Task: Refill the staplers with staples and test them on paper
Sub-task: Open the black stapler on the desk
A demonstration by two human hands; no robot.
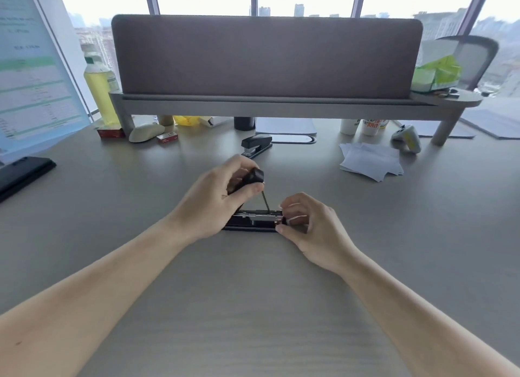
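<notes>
Loading the near stapler

My left hand (pixel 213 196) holds the stapler lid (pixel 250 178) up; right hand (pixel 304 222) fingertips pinch at the open stapler (pixel 253 222) magazine's right end. Next: close gently, then test on far-right paper (pixel 368 160).

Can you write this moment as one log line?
left hand: holds stapler lid up | right hand: at magazine | second stapler: untouched

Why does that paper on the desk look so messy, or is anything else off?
The paper sheets lie in a loose, fanned pile rather than squared up. The stapler is only opened for loading. Nothing looks spilled or broken.
</notes>
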